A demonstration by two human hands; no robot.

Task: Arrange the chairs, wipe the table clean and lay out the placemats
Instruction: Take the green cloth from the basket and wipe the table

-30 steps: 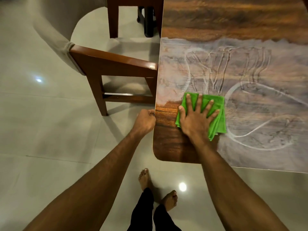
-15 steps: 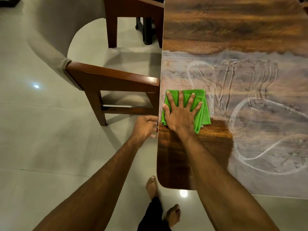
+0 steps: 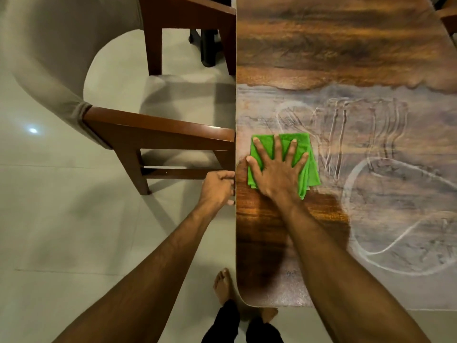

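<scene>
A folded green cloth (image 3: 308, 147) lies on the wooden table (image 3: 333, 45) close to its left edge. My right hand (image 3: 277, 169) presses flat on the cloth with fingers spread. A whitish film with swirl marks covers the table's middle and right; a dark strip near the left corner is wiped. My left hand (image 3: 217, 189) curls around the table's left edge, just below the cloth. A wooden chair (image 3: 158, 134) with a beige padded back and seat stands against that edge, its armrest touching the table.
Pale glossy floor tiles (image 3: 61, 219) spread to the left and below. My bare feet (image 3: 223, 285) stand at the table's near corner. A black table leg (image 3: 207, 45) shows beyond the chair. Part of another chair (image 3: 448, 18) sits at the top right.
My right hand has slid the cloth away from me and leftward along the table edge, leaving a dark wiped patch behind it. My left hand has shifted farther along the edge too.
</scene>
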